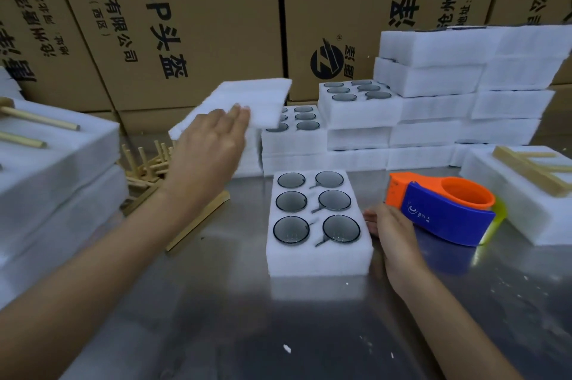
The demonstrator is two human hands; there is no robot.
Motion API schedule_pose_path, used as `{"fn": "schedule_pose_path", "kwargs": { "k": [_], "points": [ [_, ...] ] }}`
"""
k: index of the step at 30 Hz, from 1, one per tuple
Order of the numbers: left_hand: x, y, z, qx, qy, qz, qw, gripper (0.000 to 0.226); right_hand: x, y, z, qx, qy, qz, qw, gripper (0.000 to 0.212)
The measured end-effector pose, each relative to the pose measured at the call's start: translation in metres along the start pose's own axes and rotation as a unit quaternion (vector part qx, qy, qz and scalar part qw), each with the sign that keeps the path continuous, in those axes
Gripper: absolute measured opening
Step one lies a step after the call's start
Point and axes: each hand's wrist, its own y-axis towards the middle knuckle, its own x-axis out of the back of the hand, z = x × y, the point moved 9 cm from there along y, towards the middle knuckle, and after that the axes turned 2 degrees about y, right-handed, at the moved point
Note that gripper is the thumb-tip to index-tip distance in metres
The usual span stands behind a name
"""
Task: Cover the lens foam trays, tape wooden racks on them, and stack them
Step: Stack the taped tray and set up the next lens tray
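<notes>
Foam and cardboard crowd a steel worktable (216,302) in a packing room, where printed cartons (192,23) form the back wall. White foam trays (433,107) are stacked in stepped rows against them, some uncovered and showing dark round lenses in their wells. At the left, covered trays (55,169) carry wooden racks on top, and a loose pile of wooden racks (151,163) lies on the table just beside them. At the right edge another covered tray (507,194) bears a wooden rack (532,169). An orange and blue tape dispenser (442,209) sits on the table between that tray and the work in the centre.

Centre stage is an uncovered lens foam tray (318,225), flat on the table, with six lenses in two columns, nothing lying over it.

The person's left arm reaches forward and up across the rack pile, the left hand (210,144) raised above the table with its back to the camera. Its fingers stretch nearly straight along the near edge of a white foam cover sheet (247,101), which is held tilted in the air in front of the back stacks; the thumb is hidden, so the exact grip cannot be told. The right forearm comes in low from the lower right. The right hand (393,231) lies relaxed with straight fingers touching the right side of the centre tray, just beside the tape dispenser.
</notes>
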Motion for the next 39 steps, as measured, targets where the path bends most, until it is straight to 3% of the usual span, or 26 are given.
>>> {"fn": "schedule_pose_path", "kwargs": {
  "k": [5, 9, 12, 18, 21, 23, 25, 27, 29, 32, 39],
  "points": [
    [0.035, -0.038, -0.108, -0.154, 0.048, -0.022, 0.987, 0.053, 0.003, -0.008, 0.003, 0.014, 0.009, -0.002, 1.0, 0.018],
    [0.029, -0.069, -0.167, -0.217, 0.036, 0.031, 0.975, 0.055, 0.005, -0.015, 0.006, 0.025, 0.019, -0.001, 1.0, 0.017],
    [0.017, -0.081, -0.18, -0.224, 0.037, 0.072, 0.971, 0.059, 0.004, -0.021, 0.012, 0.04, 0.031, 0.026, 0.998, 0.016],
    [0.014, -0.082, -0.177, -0.202, -0.014, 0.093, 0.975, 0.059, -0.02, -0.038, 0.033, 0.098, 0.003, 0.174, 0.98, 0.034],
    [0.012, -0.079, -0.166, -0.15, -0.112, 0.108, 0.976, 0.053, -0.026, -0.044, 0.032, 0.105, -0.04, 0.203, 0.973, 0.033],
    [0.013, -0.071, -0.141, -0.065, -0.268, 0.097, 0.956, 0.041, -0.027, -0.044, 0.031, 0.108, -0.046, 0.205, 0.972, 0.033],
    [0.005, -0.067, -0.097, 0.039, -0.334, 0.054, 0.94, 0.034, -0.028, -0.043, 0.03, 0.114, -0.051, 0.207, 0.97, 0.032],
    [-0.022, -0.074, -0.048, 0.119, -0.286, 0.077, 0.948, 0.033, -0.031, -0.042, 0.029, 0.117, -0.056, 0.215, 0.968, 0.032],
    [-0.067, -0.093, -0.004, 0.198, -0.189, 0.191, 0.943, 0.035, -0.033, -0.042, 0.029, 0.12, -0.054, 0.217, 0.967, 0.032],
    [-0.116, -0.131, 0.033, 0.251, -0.076, 0.345, 0.901, 0.04, -0.034, -0.041, 0.03, 0.128, -0.053, 0.205, 0.969, 0.032],
    [-0.125, -0.14, 0.043, 0.267, -0.166, 0.272, 0.91, 0.03, -0.033, -0.041, 0.032, 0.13, -0.047, 0.197, 0.971, 0.032]
  ]
}}
